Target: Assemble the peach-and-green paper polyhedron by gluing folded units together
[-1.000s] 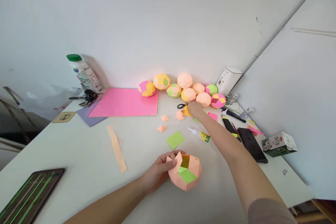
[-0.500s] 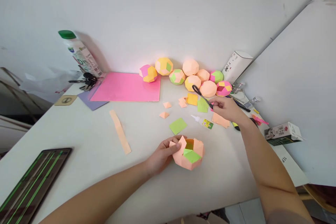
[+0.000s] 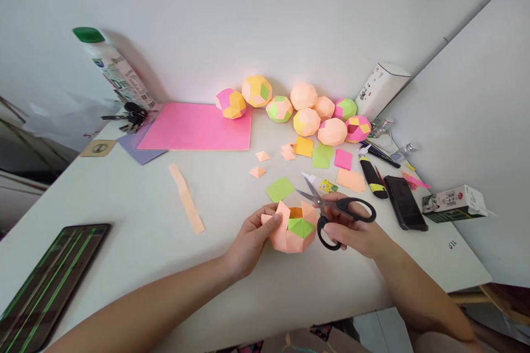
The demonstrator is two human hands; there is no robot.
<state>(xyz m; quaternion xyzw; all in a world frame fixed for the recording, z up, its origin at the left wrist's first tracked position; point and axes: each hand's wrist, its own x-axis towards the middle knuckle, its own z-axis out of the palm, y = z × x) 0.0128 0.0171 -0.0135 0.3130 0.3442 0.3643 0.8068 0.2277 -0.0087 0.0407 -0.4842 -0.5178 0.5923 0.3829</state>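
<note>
An unfinished peach paper ball point(image 3: 293, 230) with a green facet and an open top rests on the white table point(image 3: 124, 215). My left hand point(image 3: 250, 237) is closed on its left side, thumb on a raised flap. My right hand point(image 3: 354, 231) grips black-handled scissors point(image 3: 337, 209) just right of the ball, with the blades pointing up and left over the ball's rim. A small glue bottle point(image 3: 321, 183) lies just behind the scissors.
Several finished paper balls point(image 3: 306, 118) line the wall. Pink sheet point(image 3: 199, 127), loose coloured squares point(image 3: 323, 157), a peach strip point(image 3: 186, 198), a bottle point(image 3: 114, 69), keys point(image 3: 130, 116), a tablet point(image 3: 49, 281), a phone point(image 3: 404, 203), a highlighter point(image 3: 371, 176) and a carton point(image 3: 453, 203) lie around.
My right hand picked up the scissors near the row of balls and carried them back to the peach ball. The left hand kept hold of the ball.
</note>
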